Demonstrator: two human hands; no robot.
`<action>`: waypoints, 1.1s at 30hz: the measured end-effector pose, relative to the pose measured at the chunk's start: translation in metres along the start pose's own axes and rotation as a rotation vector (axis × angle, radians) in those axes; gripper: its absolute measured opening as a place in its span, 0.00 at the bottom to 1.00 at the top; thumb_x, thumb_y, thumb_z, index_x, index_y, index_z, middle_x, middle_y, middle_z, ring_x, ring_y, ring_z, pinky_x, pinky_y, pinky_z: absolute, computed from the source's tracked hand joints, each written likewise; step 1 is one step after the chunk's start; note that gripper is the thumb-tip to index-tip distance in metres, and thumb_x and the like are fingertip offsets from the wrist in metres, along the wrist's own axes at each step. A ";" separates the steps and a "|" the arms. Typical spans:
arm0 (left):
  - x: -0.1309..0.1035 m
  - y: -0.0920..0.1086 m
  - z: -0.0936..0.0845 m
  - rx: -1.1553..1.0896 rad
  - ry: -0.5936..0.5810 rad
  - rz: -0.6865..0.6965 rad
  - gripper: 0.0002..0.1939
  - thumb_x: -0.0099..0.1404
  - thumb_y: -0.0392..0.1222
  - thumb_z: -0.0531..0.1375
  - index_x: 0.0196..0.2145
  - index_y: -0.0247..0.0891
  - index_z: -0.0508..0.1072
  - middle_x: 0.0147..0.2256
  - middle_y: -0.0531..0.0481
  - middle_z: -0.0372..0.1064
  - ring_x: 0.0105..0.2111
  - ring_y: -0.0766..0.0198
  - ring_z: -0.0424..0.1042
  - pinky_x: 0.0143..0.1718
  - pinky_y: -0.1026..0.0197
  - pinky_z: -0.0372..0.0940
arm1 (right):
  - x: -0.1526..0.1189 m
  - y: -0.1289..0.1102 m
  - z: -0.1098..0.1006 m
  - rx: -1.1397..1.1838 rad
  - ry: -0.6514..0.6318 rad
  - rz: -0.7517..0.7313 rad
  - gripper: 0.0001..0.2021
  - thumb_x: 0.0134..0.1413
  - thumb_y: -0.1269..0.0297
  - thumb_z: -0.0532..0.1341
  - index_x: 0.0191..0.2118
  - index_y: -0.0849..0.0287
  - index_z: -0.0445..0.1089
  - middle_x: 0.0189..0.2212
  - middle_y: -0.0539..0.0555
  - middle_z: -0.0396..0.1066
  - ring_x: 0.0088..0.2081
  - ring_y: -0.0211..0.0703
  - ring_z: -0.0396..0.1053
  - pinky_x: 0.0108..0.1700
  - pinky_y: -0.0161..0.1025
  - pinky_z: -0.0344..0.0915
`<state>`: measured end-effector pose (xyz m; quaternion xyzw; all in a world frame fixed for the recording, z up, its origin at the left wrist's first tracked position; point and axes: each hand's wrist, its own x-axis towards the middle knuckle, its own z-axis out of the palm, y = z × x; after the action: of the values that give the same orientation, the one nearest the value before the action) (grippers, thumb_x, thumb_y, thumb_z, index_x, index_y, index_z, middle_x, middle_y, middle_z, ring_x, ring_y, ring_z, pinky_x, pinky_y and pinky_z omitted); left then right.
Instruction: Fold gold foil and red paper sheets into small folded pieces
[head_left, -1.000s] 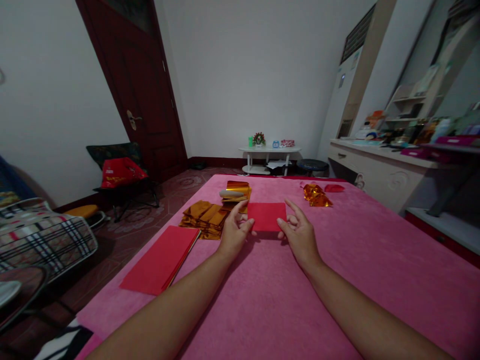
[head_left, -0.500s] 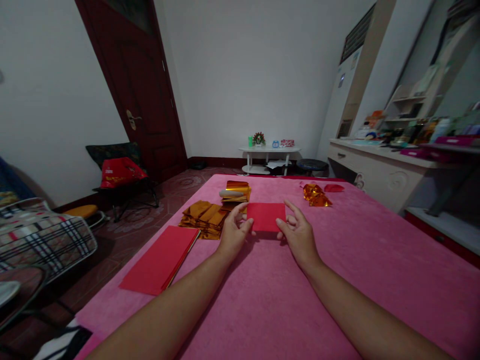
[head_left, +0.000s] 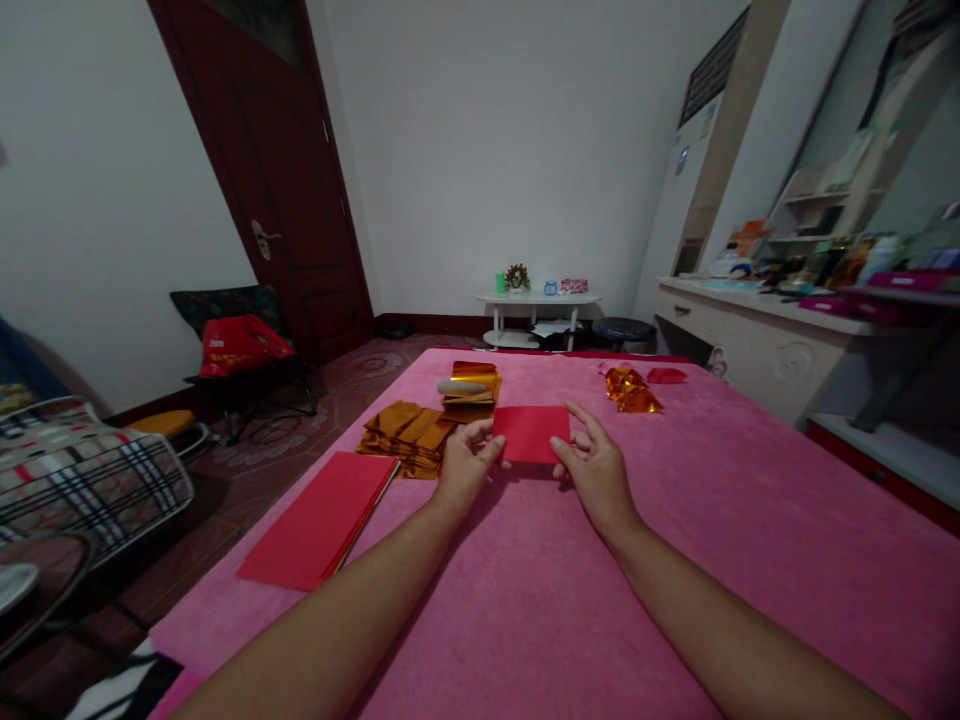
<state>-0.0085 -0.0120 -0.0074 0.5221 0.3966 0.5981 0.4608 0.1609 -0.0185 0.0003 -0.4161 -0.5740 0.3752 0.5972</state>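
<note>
A small red rectangle of paper (head_left: pixel 531 433) is held up just above the pink cloth, stretched between my two hands. My left hand (head_left: pixel 466 462) pinches its left edge between thumb and fingers. On the opposite edge, my right hand (head_left: pixel 598 462) grips it with the thumb in front and the forefinger raised at the upper corner. Left of my left hand lies a heap of folded gold paper (head_left: pixel 409 437). Behind it is a stack of shiny gold foil (head_left: pixel 472 375) with a grey oval object (head_left: pixel 463 387) on top. A stack of larger red paper sheets (head_left: pixel 322 520) lies near my left forearm.
The pink cloth (head_left: pixel 750 520) covers the table. Crumpled orange-gold foil (head_left: pixel 632 390) and a small red piece (head_left: pixel 667 376) lie at the far right. Beyond stand a white side table (head_left: pixel 540 298), a black stool (head_left: pixel 624 328) and a dresser (head_left: pixel 757 335); a chair with a red bag (head_left: pixel 244 345) is left.
My left forefinger has curled down from the paper's upper left corner. Both hands still hold the red paper in nearly the same place.
</note>
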 end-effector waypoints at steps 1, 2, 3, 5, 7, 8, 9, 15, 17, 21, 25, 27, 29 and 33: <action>0.000 -0.001 0.000 0.001 0.006 -0.008 0.20 0.53 0.48 0.63 0.40 0.32 0.72 0.32 0.46 0.72 0.20 0.70 0.68 0.17 0.70 0.60 | 0.000 -0.001 0.000 0.004 0.003 0.009 0.30 0.49 0.59 0.60 0.59 0.53 0.54 0.29 0.48 0.68 0.17 0.32 0.64 0.16 0.29 0.61; 0.001 -0.002 0.000 0.007 0.018 -0.014 0.19 0.52 0.48 0.64 0.38 0.31 0.73 0.30 0.47 0.72 0.19 0.70 0.68 0.17 0.70 0.61 | 0.001 -0.001 0.001 0.011 0.010 0.019 0.31 0.49 0.59 0.60 0.59 0.53 0.54 0.31 0.49 0.69 0.18 0.33 0.65 0.17 0.30 0.62; 0.001 -0.002 0.000 0.011 0.028 -0.015 0.17 0.52 0.47 0.64 0.36 0.31 0.73 0.28 0.48 0.72 0.19 0.69 0.67 0.18 0.69 0.61 | 0.001 -0.001 0.001 0.018 0.019 0.024 0.31 0.48 0.58 0.61 0.59 0.54 0.54 0.33 0.51 0.69 0.19 0.34 0.67 0.18 0.31 0.64; 0.002 -0.004 0.000 0.002 0.037 0.000 0.15 0.51 0.45 0.64 0.34 0.32 0.74 0.27 0.49 0.71 0.21 0.68 0.68 0.21 0.67 0.64 | 0.003 0.000 0.000 0.020 0.052 -0.001 0.31 0.47 0.60 0.62 0.58 0.54 0.55 0.39 0.54 0.69 0.26 0.37 0.71 0.25 0.34 0.69; 0.003 -0.004 0.000 -0.027 0.047 0.053 0.13 0.49 0.44 0.65 0.31 0.33 0.75 0.32 0.48 0.70 0.26 0.66 0.70 0.26 0.64 0.67 | 0.006 0.004 -0.001 -0.001 0.077 -0.066 0.30 0.46 0.63 0.63 0.58 0.53 0.57 0.46 0.56 0.66 0.35 0.41 0.72 0.35 0.38 0.71; 0.004 -0.003 0.001 -0.035 0.058 0.092 0.12 0.48 0.43 0.66 0.30 0.33 0.76 0.34 0.47 0.69 0.30 0.65 0.70 0.29 0.63 0.68 | 0.007 0.007 -0.002 -0.021 0.086 -0.104 0.29 0.46 0.64 0.63 0.57 0.53 0.59 0.48 0.57 0.65 0.39 0.42 0.71 0.39 0.39 0.71; 0.004 -0.003 0.000 -0.030 0.073 0.128 0.11 0.47 0.42 0.67 0.28 0.33 0.76 0.37 0.46 0.68 0.33 0.64 0.70 0.32 0.63 0.68 | 0.008 0.009 -0.003 -0.048 0.093 -0.140 0.28 0.45 0.65 0.63 0.55 0.53 0.61 0.50 0.57 0.63 0.42 0.43 0.70 0.41 0.40 0.70; 0.007 -0.005 -0.002 0.054 0.106 0.151 0.08 0.48 0.40 0.65 0.27 0.34 0.78 0.44 0.44 0.63 0.40 0.61 0.68 0.38 0.60 0.69 | 0.008 0.013 -0.006 -0.211 0.091 -0.246 0.14 0.46 0.67 0.61 0.42 0.55 0.71 0.50 0.56 0.61 0.48 0.46 0.65 0.41 0.41 0.71; 0.008 -0.007 -0.003 0.079 0.110 0.167 0.07 0.49 0.38 0.65 0.27 0.33 0.78 0.43 0.44 0.63 0.39 0.62 0.68 0.38 0.60 0.68 | 0.008 0.010 -0.006 -0.257 0.129 -0.269 0.22 0.44 0.69 0.61 0.50 0.53 0.66 0.52 0.57 0.59 0.49 0.47 0.65 0.41 0.42 0.71; 0.009 -0.009 -0.004 0.140 0.127 0.195 0.06 0.49 0.37 0.64 0.27 0.34 0.78 0.41 0.44 0.65 0.39 0.62 0.68 0.37 0.62 0.68 | 0.009 0.002 -0.007 -0.442 0.197 -0.415 0.32 0.40 0.75 0.61 0.56 0.51 0.59 0.57 0.58 0.53 0.54 0.51 0.59 0.50 0.50 0.65; 0.009 -0.008 -0.005 0.141 0.122 0.172 0.05 0.49 0.37 0.64 0.26 0.34 0.78 0.42 0.44 0.65 0.41 0.60 0.68 0.37 0.61 0.67 | 0.009 -0.004 -0.009 -0.608 0.180 -0.588 0.20 0.41 0.78 0.59 0.42 0.53 0.69 0.58 0.54 0.52 0.59 0.52 0.52 0.57 0.55 0.56; 0.009 -0.007 -0.005 0.134 0.119 0.167 0.05 0.49 0.37 0.65 0.26 0.34 0.78 0.42 0.44 0.65 0.41 0.60 0.68 0.38 0.61 0.67 | 0.007 -0.008 -0.010 -0.656 0.190 -0.635 0.18 0.42 0.79 0.58 0.40 0.53 0.70 0.59 0.54 0.51 0.60 0.53 0.51 0.57 0.56 0.55; 0.008 -0.007 -0.005 0.132 0.119 0.166 0.05 0.48 0.37 0.65 0.26 0.34 0.78 0.41 0.44 0.66 0.41 0.60 0.68 0.39 0.60 0.67 | 0.005 -0.012 -0.010 -0.701 0.215 -0.668 0.20 0.42 0.79 0.59 0.44 0.53 0.68 0.60 0.55 0.48 0.61 0.55 0.48 0.57 0.57 0.55; 0.009 -0.009 -0.004 0.088 0.109 0.145 0.05 0.49 0.38 0.65 0.25 0.34 0.77 0.42 0.43 0.65 0.40 0.60 0.69 0.38 0.58 0.69 | 0.000 -0.020 -0.008 -0.786 0.215 -0.778 0.22 0.44 0.79 0.59 0.47 0.54 0.66 0.61 0.57 0.48 0.61 0.56 0.48 0.56 0.58 0.54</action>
<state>-0.0115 -0.0013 -0.0146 0.5360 0.4083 0.6392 0.3708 0.1687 -0.0263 0.0184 -0.4010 -0.7176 -0.1595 0.5467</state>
